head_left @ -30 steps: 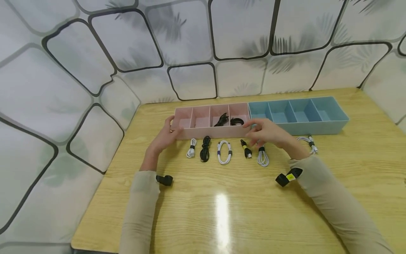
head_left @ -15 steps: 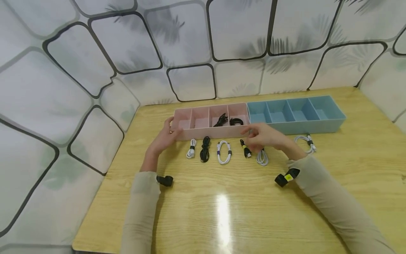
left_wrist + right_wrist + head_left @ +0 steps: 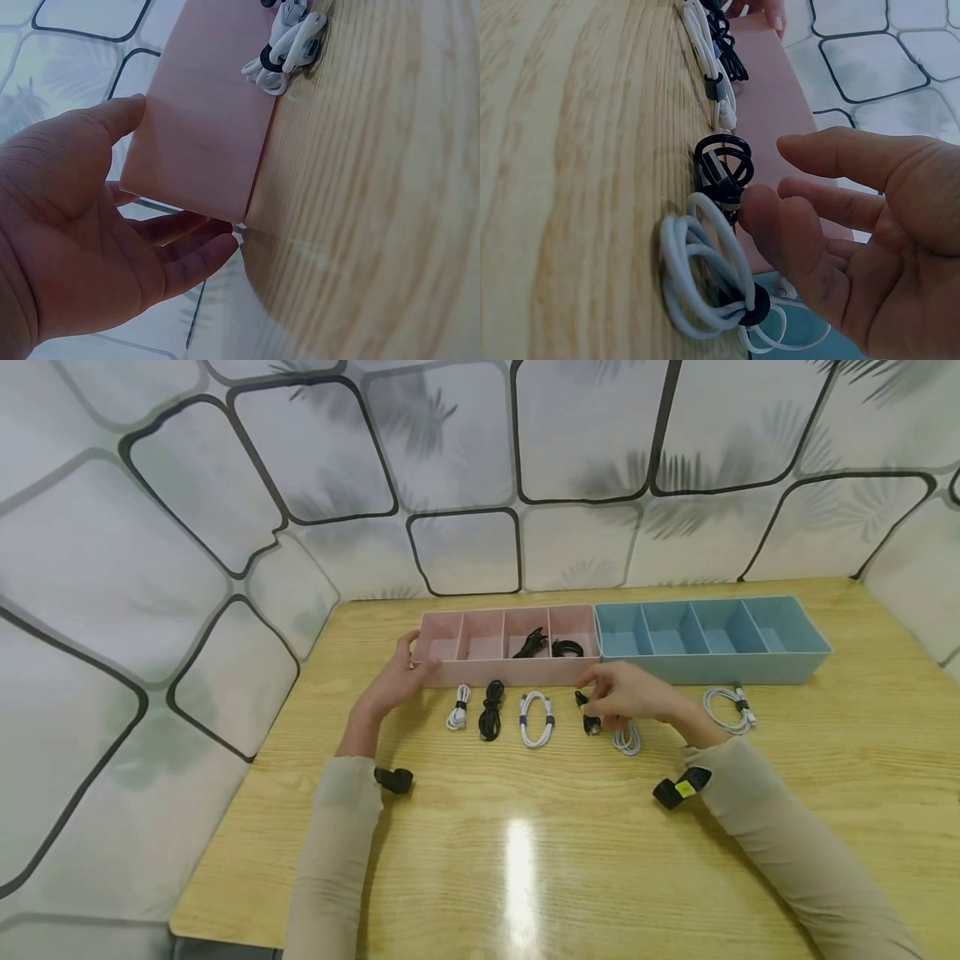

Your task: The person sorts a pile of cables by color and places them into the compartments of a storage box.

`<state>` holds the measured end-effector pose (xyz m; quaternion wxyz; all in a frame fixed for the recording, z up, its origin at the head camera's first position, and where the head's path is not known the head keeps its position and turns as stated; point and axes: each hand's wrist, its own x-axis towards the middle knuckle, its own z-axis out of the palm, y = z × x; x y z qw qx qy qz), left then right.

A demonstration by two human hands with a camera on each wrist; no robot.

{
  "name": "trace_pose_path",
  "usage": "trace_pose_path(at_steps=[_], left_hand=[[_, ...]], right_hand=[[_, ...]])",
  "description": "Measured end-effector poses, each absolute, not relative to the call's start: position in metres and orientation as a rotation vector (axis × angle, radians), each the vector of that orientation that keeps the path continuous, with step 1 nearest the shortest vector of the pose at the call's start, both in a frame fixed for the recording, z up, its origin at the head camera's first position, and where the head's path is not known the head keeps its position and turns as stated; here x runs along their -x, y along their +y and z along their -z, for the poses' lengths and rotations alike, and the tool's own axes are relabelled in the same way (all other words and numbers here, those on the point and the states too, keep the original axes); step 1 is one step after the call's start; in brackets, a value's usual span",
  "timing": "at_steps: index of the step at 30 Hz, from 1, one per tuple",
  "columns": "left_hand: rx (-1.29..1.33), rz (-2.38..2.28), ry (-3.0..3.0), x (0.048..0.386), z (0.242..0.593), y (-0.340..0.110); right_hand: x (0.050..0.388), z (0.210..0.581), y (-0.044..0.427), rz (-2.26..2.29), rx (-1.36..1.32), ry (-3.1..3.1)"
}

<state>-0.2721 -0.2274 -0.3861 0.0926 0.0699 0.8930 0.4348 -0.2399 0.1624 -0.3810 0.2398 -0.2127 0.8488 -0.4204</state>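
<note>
Right wrist view: the short black cable (image 3: 717,171), coiled with its plug showing, lies on the worktop (image 3: 577,187) just in front of the pink box (image 3: 769,97). Right hand (image 3: 885,232) is at it: index fingertip by the edge of the coil (touching or a sliver apart, I cannot tell), thumb standing off, a plain gap between the two. Fingers loosely bent and parted, nothing gripped. A grey-white coil (image 3: 676,259) with a dark tie lies just beside, part hidden under the hand in the head view.

Left hand (image 3: 97,217): at the left end of the pink box, thumb by the rim of the front wall, other fingers reaching along the end wall, relaxed and wide open, with nothing pinched.

Row in front of the boxes, left to right: white bundle (image 3: 457,710) with black tie; longer black bundle (image 3: 491,710); white loop (image 3: 524,718); the short black cable; the grey-white coil; then, well apart, a white coil (image 3: 746,716) before the blue box (image 3: 720,669).

Pink box: four compartments. Third from left holds a bunched black cable (image 3: 532,643), fourth a round black coil (image 3: 567,651). Blue box, also four-part, stands end to end with it.

Outward: beige sleeves (image 3: 337,852), black wrist cameras (image 3: 395,781), a patterned backdrop (image 3: 465,452) with dark outlines and grey leaves.
</note>
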Motion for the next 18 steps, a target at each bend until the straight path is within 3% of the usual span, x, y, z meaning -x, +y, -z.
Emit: trace_pose_path(at_steps=[18], left_hand=[[-0.206, -1.271, 2.675, 0.2728, 0.3862, -0.2267]], right_hand=[[0.2341, 0.3812, 0.1559, 0.991, 0.657, 2.377]])
